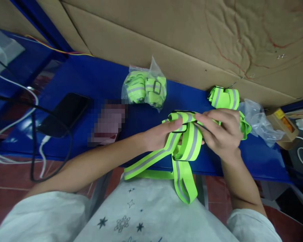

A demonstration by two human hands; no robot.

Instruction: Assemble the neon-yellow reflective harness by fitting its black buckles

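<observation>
A lime-green reflective strap [192,144] with a grey stripe and black buckles is bunched between my two hands, over the front of the blue table. My left hand [161,134] grips the bunch from the left, thumb on top near a black buckle [180,128]. With pinched fingers, my right hand [218,131] holds the strap's upper right part by a thin black piece. Loose loops hang down against my shirt. Behind the right hand, more green strap [244,126] shows partly, and another rolled strap [224,97] lies farther back.
Two clear bags of rolled green straps [145,87] stand at the back. A black phone [64,114], a blurred-out flat item [108,122] and cables [36,134] lie left. Rightward are a crumpled plastic bag [261,122] and a small cardboard box [282,127]. Cardboard [151,37] lines the back.
</observation>
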